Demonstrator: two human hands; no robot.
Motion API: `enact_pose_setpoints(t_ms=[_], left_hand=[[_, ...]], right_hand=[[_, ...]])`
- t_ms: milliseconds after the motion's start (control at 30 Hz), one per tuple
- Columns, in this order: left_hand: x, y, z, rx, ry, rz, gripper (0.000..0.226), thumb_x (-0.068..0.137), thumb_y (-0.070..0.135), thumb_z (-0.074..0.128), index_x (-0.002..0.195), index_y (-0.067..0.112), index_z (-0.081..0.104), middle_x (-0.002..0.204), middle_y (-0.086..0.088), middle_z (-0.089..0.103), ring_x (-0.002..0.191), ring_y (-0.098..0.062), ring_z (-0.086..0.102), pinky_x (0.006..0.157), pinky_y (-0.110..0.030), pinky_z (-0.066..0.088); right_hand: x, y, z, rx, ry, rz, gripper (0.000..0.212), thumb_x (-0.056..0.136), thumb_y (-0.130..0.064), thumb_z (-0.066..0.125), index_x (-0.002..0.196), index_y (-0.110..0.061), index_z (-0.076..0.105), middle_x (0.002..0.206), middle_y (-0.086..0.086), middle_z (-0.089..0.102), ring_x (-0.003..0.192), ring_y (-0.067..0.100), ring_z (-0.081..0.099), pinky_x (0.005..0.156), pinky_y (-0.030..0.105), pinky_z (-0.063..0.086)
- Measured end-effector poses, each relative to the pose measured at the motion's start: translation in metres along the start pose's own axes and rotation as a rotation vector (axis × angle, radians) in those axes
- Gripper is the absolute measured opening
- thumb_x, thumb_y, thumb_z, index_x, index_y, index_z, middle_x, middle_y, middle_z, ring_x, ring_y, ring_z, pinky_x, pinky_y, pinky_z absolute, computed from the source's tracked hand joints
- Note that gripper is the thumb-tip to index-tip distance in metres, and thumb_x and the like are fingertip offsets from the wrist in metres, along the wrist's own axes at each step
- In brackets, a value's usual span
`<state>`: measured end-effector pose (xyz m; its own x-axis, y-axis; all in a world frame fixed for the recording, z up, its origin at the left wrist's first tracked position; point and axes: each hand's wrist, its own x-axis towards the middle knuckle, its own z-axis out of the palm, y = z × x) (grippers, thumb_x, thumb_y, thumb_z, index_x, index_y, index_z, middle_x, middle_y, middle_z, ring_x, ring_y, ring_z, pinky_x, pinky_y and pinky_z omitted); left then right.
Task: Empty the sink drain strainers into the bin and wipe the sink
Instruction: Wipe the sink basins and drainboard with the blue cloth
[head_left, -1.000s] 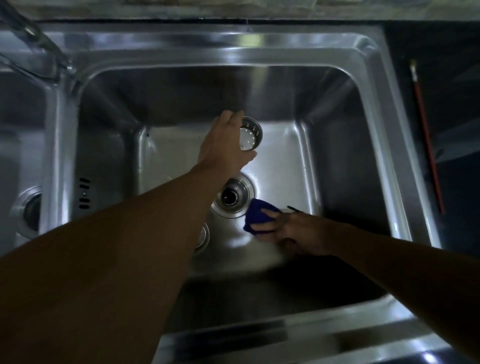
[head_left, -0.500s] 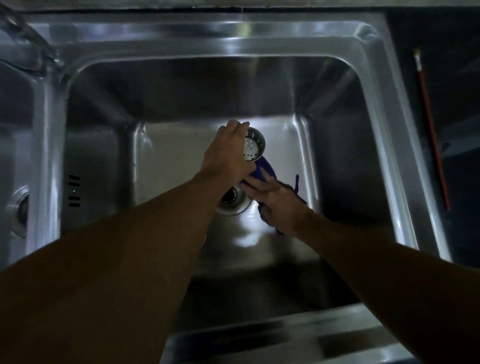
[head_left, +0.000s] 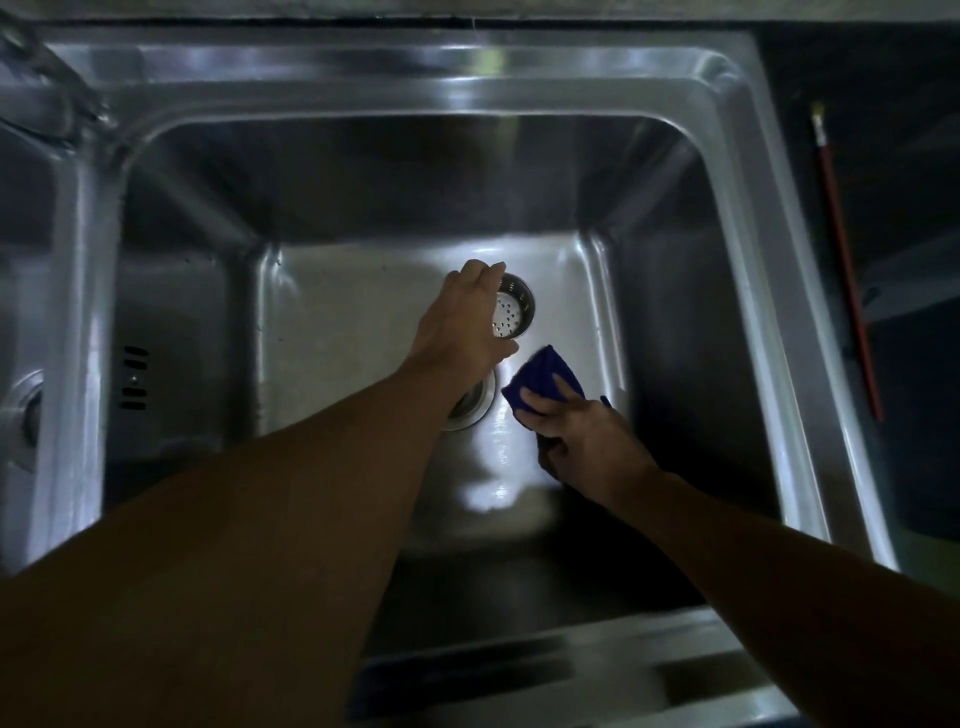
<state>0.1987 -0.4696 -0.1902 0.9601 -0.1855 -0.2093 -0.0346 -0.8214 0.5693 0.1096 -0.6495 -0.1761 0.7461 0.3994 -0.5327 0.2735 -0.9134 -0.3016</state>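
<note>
We see the fingers of the left hand (head_left: 460, 317) curled around the rim of a perforated metal strainer (head_left: 511, 312), holding it clear of the floor of the steel sink (head_left: 337, 322); its holed base faces the camera. The strainer sits at 1 o'clock from the open drain (head_left: 470, 402), which the left wrist and forearm partly cover. We see the fingers of the right hand (head_left: 584, 439) lying fairly flat on a blue cloth (head_left: 543, 379), pressing it against the sink floor just beside the drain, at its 3 o'clock; part of the cloth is hidden under the palm, and we cannot tell how the thumb stands. Strainer and cloth lie near each other but apart. Outward from the hands, both bare forearms enter from 6 o'clock. At 9 o'clock of the basin we note overflow slots (head_left: 134, 383) in its wall and, beyond the divider, a second drain (head_left: 28, 415). At 3 o'clock, on the dark counter, lies a thin red-handled stick (head_left: 847, 265).
</note>
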Motion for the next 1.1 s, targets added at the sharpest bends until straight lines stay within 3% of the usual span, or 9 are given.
enact_pose_setpoints(t_ms=[200, 333, 433, 533, 667, 800, 900, 1033, 1100], left_hand=[[-0.001, 0.001, 0.002, -0.042, -0.028, -0.015, 0.099, 0.073, 0.038, 0.086, 0.153, 0.017, 0.032, 0.147, 0.002, 0.038, 0.136, -0.02, 0.034, 0.107, -0.037, 0.04], [-0.012, -0.005, -0.011, -0.114, -0.069, -0.04, 0.112, 0.069, 0.051, 0.085, 0.157, 0.024, 0.021, 0.161, 0.007, 0.025, 0.145, -0.017, 0.025, 0.111, -0.037, 0.032], [-0.027, -0.023, -0.038, 0.03, -0.001, -0.054, 0.097, 0.081, 0.06, 0.07, 0.157, 0.021, 0.023, 0.163, 0.001, 0.025, 0.147, -0.023, 0.026, 0.117, -0.04, 0.029], [-0.051, -0.052, -0.079, 0.207, 0.066, -0.054, 0.072, 0.094, 0.048, 0.056, 0.152, 0.012, 0.035, 0.158, -0.01, 0.036, 0.143, -0.031, 0.035, 0.119, -0.041, 0.027], [-0.098, -0.089, -0.137, 0.458, 0.147, -0.016, 0.057, 0.091, 0.026, 0.061, 0.141, 0.003, 0.049, 0.149, -0.021, 0.046, 0.139, -0.038, 0.039, 0.121, -0.048, 0.02], [-0.131, -0.084, -0.165, 0.621, 0.165, 0.129, 0.052, 0.088, 0.015, 0.056, 0.139, 0.002, 0.052, 0.151, -0.02, 0.044, 0.144, -0.038, 0.034, 0.124, -0.052, 0.013], [-0.153, -0.08, -0.171, 0.63, 0.167, 0.07, 0.054, 0.091, 0.014, 0.05, 0.143, -0.001, 0.046, 0.152, -0.022, 0.041, 0.146, -0.039, 0.031, 0.123, -0.051, 0.016], [-0.17, -0.085, -0.173, 0.623, 0.093, 0.027, 0.054, 0.096, 0.018, 0.046, 0.147, 0.0, 0.041, 0.158, -0.022, 0.032, 0.15, -0.035, 0.024, 0.125, -0.047, 0.01], [-0.166, -0.084, -0.173, 0.608, 0.095, 0.007, 0.055, 0.098, 0.022, 0.043, 0.149, 0.002, 0.039, 0.159, -0.02, 0.03, 0.151, -0.033, 0.021, 0.126, -0.046, 0.009]], right_hand=[[-0.017, 0.009, -0.007, -0.015, -0.059, 0.025, 0.053, 0.096, -0.013, 0.044, 0.147, -0.03, 0.047, 0.161, -0.015, 0.028, 0.153, 0.023, 0.017, 0.116, 0.04, 0.034], [-0.021, 0.004, -0.012, -0.065, -0.096, 0.011, 0.056, 0.098, -0.013, 0.044, 0.152, -0.029, 0.039, 0.164, -0.012, 0.021, 0.154, 0.026, 0.013, 0.119, 0.039, 0.029], [-0.024, 0.004, -0.018, -0.125, -0.2, -0.044, 0.063, 0.096, -0.012, 0.047, 0.155, -0.028, 0.03, 0.166, -0.009, 0.011, 0.155, 0.027, 0.006, 0.119, 0.042, 0.029], [-0.022, -0.007, -0.017, -0.327, -0.429, -0.291, 0.068, 0.098, -0.013, 0.045, 0.158, -0.029, 0.017, 0.167, -0.011, 0.002, 0.155, 0.025, -0.001, 0.119, 0.043, 0.027], [-0.009, -0.052, -0.006, -0.381, -0.5, -0.602, 0.065, 0.098, -0.007, 0.043, 0.157, -0.024, 0.024, 0.166, -0.009, 0.01, 0.155, 0.026, -0.004, 0.123, 0.037, 0.017], [-0.006, -0.07, 0.002, -0.427, -0.58, -0.67, 0.065, 0.097, -0.002, 0.043, 0.157, -0.024, 0.026, 0.166, -0.01, 0.012, 0.155, 0.022, -0.006, 0.125, 0.036, 0.007], [-0.015, -0.045, -0.002, -0.339, -0.63, -0.629, 0.056, 0.098, -0.004, 0.044, 0.152, -0.019, 0.037, 0.164, -0.006, 0.02, 0.155, 0.018, 0.0, 0.118, 0.017, -0.009], [-0.02, -0.017, -0.002, -0.371, -0.613, -0.572, 0.058, 0.099, -0.001, 0.04, 0.151, -0.027, 0.04, 0.163, -0.015, 0.02, 0.155, 0.016, 0.001, 0.118, 0.025, 0.016], [-0.016, -0.02, 0.002, -0.334, -0.583, -0.565, 0.053, 0.102, -0.004, 0.041, 0.149, -0.027, 0.043, 0.162, -0.014, 0.023, 0.155, 0.019, 0.005, 0.118, 0.028, 0.018]])
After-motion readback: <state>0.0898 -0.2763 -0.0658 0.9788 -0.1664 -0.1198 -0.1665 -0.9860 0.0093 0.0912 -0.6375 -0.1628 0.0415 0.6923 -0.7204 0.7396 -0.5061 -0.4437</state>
